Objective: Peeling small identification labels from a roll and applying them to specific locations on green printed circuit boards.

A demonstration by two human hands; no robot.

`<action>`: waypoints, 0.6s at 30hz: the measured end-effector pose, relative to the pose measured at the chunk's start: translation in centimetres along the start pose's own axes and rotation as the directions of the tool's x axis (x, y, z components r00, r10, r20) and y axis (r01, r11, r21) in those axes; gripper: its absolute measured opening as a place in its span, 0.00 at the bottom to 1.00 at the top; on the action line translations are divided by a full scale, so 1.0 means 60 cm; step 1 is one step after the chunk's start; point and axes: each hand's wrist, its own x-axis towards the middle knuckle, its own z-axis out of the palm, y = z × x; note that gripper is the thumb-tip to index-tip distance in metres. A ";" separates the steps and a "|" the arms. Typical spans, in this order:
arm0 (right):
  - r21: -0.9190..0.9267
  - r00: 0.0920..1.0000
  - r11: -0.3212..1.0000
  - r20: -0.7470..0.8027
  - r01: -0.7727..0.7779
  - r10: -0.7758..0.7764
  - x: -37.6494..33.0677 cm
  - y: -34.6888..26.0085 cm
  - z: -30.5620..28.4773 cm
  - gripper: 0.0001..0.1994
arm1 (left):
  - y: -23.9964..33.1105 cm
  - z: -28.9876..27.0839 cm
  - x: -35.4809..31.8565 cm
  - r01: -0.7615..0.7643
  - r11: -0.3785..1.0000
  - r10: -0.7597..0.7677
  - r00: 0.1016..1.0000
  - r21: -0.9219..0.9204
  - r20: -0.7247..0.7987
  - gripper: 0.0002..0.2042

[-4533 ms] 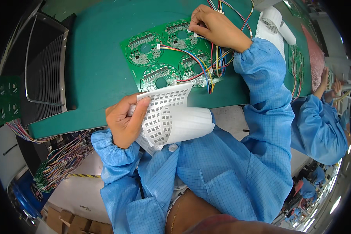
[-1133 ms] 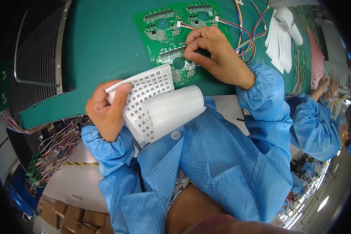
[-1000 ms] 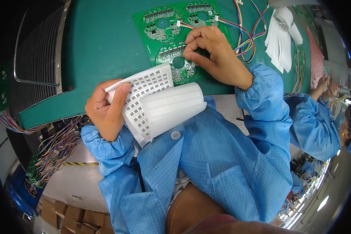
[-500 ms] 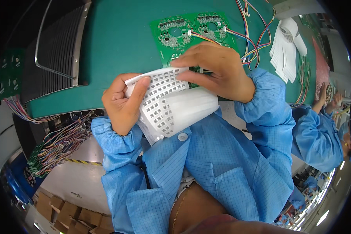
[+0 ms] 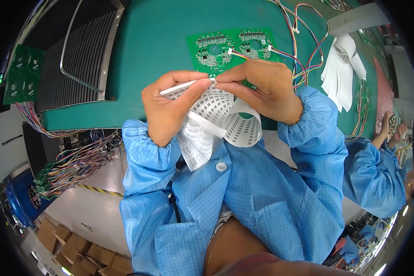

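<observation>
A curled white sticker sheet (image 5: 218, 105), printed with rows of small dark square codes, hangs between my hands in front of my chest. My left hand (image 5: 170, 99) grips its folded upper edge between thumb and fingers. Thumb and fingertips of my right hand (image 5: 269, 87) are pinched at the sheet's upper right corner, close to my left thumb. Whether a single sticker is lifted there is too small to tell. Just beyond the hands, a green circuit board panel (image 5: 212, 54) with round boards lies on the green bench mat (image 5: 152, 50), partly hidden by my right hand.
Coloured wire harnesses (image 5: 303, 55) trail from the panel. A white paper roll with strips (image 5: 338, 76) lies to the right. A black finned rack (image 5: 85, 60) stands left, beside another green board (image 5: 25, 73). Wire bundles (image 5: 78, 163) hang below. A co-worker's blue sleeve (image 5: 372, 170) is at right.
My left hand has moved right and up, close to my right hand. The sheet's upper edge is now folded over, and its free end has curled into a loop. My right fingertips have closed together.
</observation>
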 end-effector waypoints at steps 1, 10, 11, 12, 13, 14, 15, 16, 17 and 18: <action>-0.058 0.994 0.994 -0.048 0.097 -0.100 0.001 0.004 0.000 0.07 | 0.001 0.002 0.002 0.007 1.000 -0.007 1.000 0.026 -0.013 0.07; 0.043 0.999 0.999 -0.042 -0.021 0.023 0.006 0.014 -0.008 0.06 | 0.008 -0.003 0.022 0.042 0.999 -0.042 0.999 -0.004 -0.013 0.07; 0.217 0.988 0.965 -0.023 -0.147 0.156 0.009 0.019 -0.011 0.05 | 0.013 -0.010 0.031 -0.046 0.996 0.050 0.997 0.077 -0.063 0.08; 0.408 0.957 0.877 -0.028 -0.254 0.290 0.013 0.028 -0.019 0.05 | 0.019 -0.019 0.042 -0.129 0.979 0.147 0.984 0.161 -0.104 0.08; 0.416 0.947 0.870 -0.056 -0.265 0.316 0.020 0.043 -0.026 0.05 | 0.029 -0.033 0.060 -0.205 0.955 0.238 0.961 0.214 -0.142 0.09; 0.403 0.931 0.855 -0.018 -0.327 0.364 0.032 0.065 -0.036 0.06 | 0.039 -0.047 0.081 -0.240 0.949 0.283 0.935 0.206 -0.212 0.08; 0.394 0.901 0.828 0.006 -0.400 0.433 0.039 0.085 -0.043 0.07 | 0.050 -0.064 0.102 -0.273 0.946 0.310 0.921 0.177 -0.237 0.08; 0.269 0.901 0.862 0.065 -0.429 0.428 0.040 0.103 -0.043 0.07 | 0.061 -0.078 0.127 -0.332 0.927 0.367 0.899 0.175 -0.241 0.09; 0.124 0.863 0.855 0.111 -0.503 0.492 0.040 0.119 -0.040 0.07 | 0.069 -0.091 0.151 -0.381 0.891 0.436 0.868 0.245 -0.237 0.09; 0.007 0.894 0.898 0.103 -0.439 0.436 0.039 0.134 -0.033 0.07 | 0.074 -0.100 0.172 -0.501 0.804 0.571 0.802 0.321 -0.176 0.09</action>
